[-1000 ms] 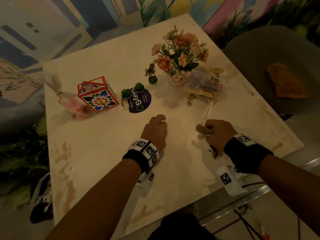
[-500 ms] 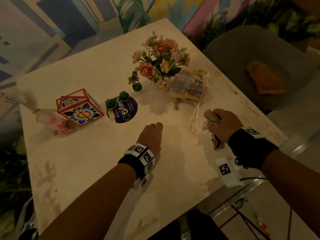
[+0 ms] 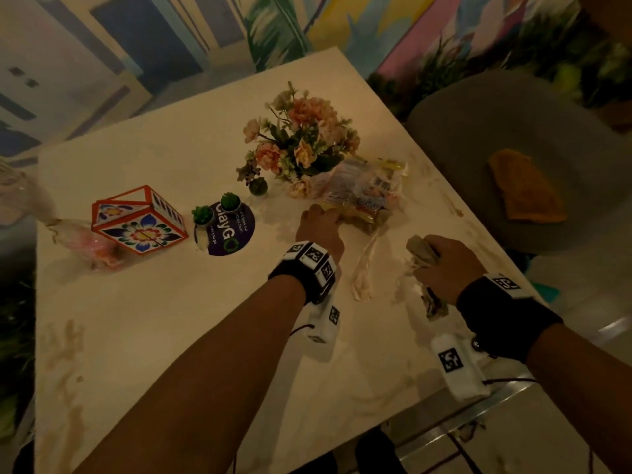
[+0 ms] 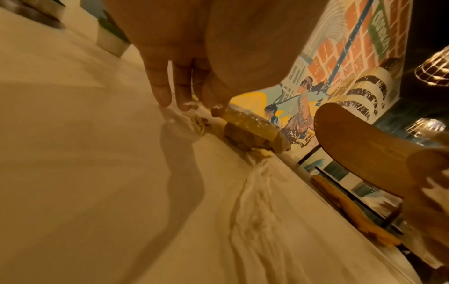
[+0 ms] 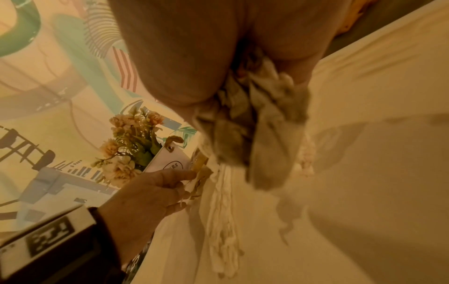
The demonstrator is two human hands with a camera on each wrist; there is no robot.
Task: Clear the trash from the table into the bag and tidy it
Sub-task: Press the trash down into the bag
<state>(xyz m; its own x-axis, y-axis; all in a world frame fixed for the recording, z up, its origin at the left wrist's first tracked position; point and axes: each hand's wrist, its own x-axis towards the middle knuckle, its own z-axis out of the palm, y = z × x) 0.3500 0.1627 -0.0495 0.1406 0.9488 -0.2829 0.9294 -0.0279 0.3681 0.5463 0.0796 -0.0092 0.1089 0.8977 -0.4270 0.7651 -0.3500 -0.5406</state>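
Cream table point(image 3: 143, 336), partly cleared — right hand point(image 3: 444, 265) grips crumpled napkins point(image 3: 419, 251); left hand point(image 3: 319, 227), fingers extended, touches the wrapper pile point(image 3: 362, 196) at their tips. Bag unseen; bagging remains.

Dim warm light, soft shadows, blurred wide-angle edges.

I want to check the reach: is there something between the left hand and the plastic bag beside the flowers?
Nothing visible. The left hand already touches the near edge of the plastic bag; the flowers stand behind.
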